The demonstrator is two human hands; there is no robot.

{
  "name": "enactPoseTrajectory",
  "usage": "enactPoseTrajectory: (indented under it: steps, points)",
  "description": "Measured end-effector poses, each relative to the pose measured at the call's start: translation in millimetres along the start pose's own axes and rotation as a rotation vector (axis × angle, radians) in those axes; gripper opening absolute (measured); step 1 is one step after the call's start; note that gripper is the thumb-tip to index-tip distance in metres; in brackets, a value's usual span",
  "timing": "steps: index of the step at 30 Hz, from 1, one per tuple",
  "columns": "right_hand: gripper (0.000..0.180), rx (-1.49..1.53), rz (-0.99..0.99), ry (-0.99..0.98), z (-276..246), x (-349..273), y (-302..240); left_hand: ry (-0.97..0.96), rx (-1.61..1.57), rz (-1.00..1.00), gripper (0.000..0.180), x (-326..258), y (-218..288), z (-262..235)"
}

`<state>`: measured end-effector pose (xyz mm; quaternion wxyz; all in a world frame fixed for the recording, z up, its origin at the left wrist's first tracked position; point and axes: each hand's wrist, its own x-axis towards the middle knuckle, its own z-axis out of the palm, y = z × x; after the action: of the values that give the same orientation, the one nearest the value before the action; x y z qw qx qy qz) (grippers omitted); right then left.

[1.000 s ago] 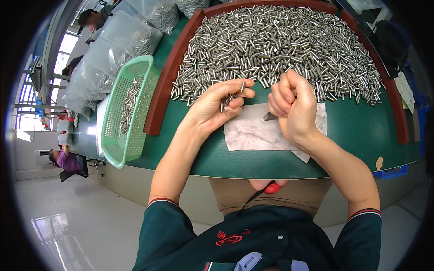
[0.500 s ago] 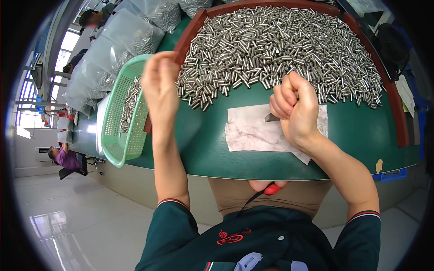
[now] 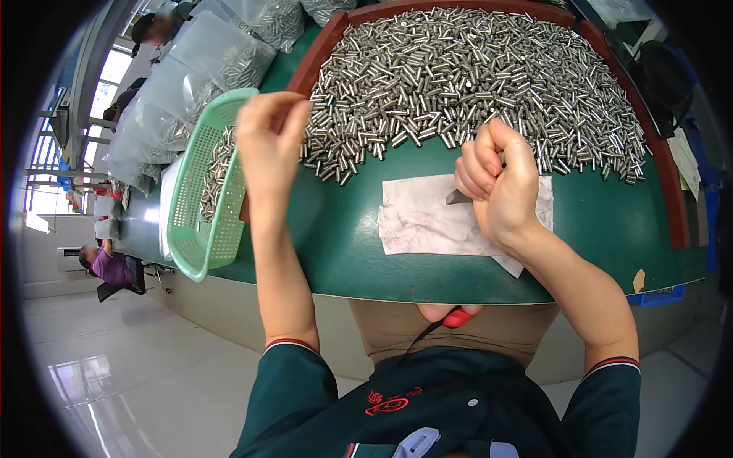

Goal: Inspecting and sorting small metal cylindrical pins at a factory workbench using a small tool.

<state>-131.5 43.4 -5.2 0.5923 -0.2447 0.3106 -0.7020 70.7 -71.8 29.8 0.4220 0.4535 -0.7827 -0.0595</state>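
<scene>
Metal pins (image 3: 458, 76) heap far on the table (image 3: 343, 256) and in the left basket (image 3: 226, 233), where your left hand (image 3: 267, 141) has shifted from the cloth (image 3: 431, 221), moving work basket-side, curled, contents can't tell, right hand (image 3: 500, 172) clenched on a grey piece (image 3: 456, 198).

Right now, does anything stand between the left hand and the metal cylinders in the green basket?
Yes: the green basket's right wall, between the left hand and the metal cylinders inside. The hand hides part of its rim; the hand's height is unclear.
</scene>
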Motion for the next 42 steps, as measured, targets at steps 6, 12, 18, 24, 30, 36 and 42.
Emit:
enactPoseTrajectory:
  steps: [6,12,18,24,30,36,42]
  points:
    - [0.038,0.000,-0.001,-0.006,4,-1,-1,-0.383,0.058,0.243,0.009,-26,31,38]
    - [0.038,-0.003,-0.008,-0.005,4,-1,-1,-0.381,0.078,0.274,0.009,-32,26,53]
    - [0.037,0.004,-0.008,0.001,5,-2,-1,-0.363,0.084,0.304,0.008,-34,25,53]
    - [0.036,0.007,-0.004,-0.006,5,-3,-2,-0.366,0.096,0.317,0.008,-35,26,50]
    - [0.036,0.030,-0.018,0.002,2,-2,-2,-0.698,-0.274,0.112,0.007,-40,53,36]
    - [0.039,0.085,-0.103,0.003,2,1,-5,-0.785,-0.252,0.129,0.009,-48,56,39]
    - [0.037,0.084,-0.100,0.011,0,1,-2,-0.787,-0.220,0.126,0.009,-48,59,40]
